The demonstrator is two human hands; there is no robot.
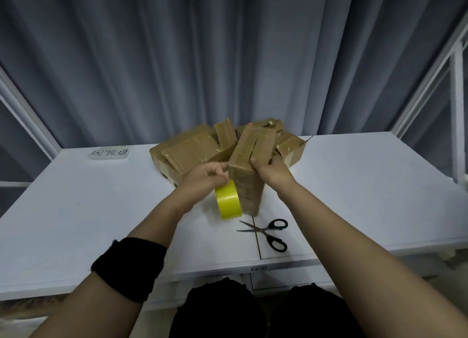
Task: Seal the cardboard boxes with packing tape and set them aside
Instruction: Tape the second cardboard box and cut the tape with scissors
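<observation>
On the worktop (354,185) we have a box (249,185) standing on end at the middle. Our left hand (206,178) holds a tape roll (228,201) against its left side; our right hand (272,171) grips its right. Scissors (268,232) lie in front, a pile of boxes (192,150) behind, a label (110,152) far left.

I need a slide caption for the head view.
Left hand holds yellow tape roll beside box gripped by right hand.

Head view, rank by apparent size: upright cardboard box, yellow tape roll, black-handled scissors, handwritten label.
1. upright brown cardboard box
2-3. black-handled scissors and yellow tape roll: unsure, scissors longer, roll bulkier
4. white handwritten label, though it lies farther back
</observation>
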